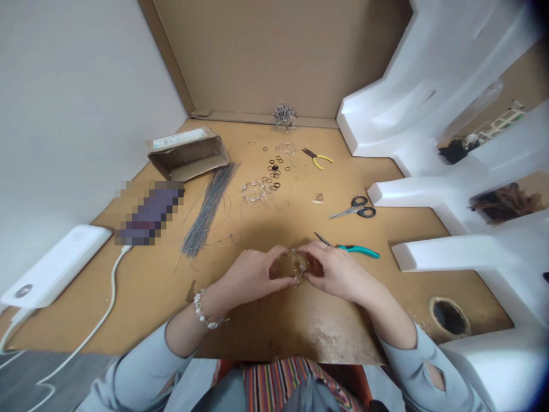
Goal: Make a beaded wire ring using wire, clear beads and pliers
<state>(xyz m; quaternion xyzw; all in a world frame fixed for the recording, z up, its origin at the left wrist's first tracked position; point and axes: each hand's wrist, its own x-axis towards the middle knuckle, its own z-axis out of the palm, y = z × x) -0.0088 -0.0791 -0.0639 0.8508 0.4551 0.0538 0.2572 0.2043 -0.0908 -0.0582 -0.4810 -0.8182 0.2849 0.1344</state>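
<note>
My left hand (251,276) and my right hand (341,272) meet low over the near part of the table, fingers curled and pinching. Between them they hold a small beaded wire ring (301,267), thin and glinting, with clear beads; its far side is partly covered by my fingertips. Just beyond my right hand lie teal-handled pliers (360,250), their jaws partly hidden by the hand. Farther off lies a similar beaded wire ring (255,193). A bundle of grey wires (208,214) is to the left of it.
Black-handled scissors (355,208), yellow-handled pliers (317,158) and several dark small rings (275,169) lie on the table (295,217). An open cardboard box (189,157), a white power bank (58,263) with cable and a blurred-out object stand left. White moulded dividers (429,254) edge the right; a round hole (449,316) is nearby.
</note>
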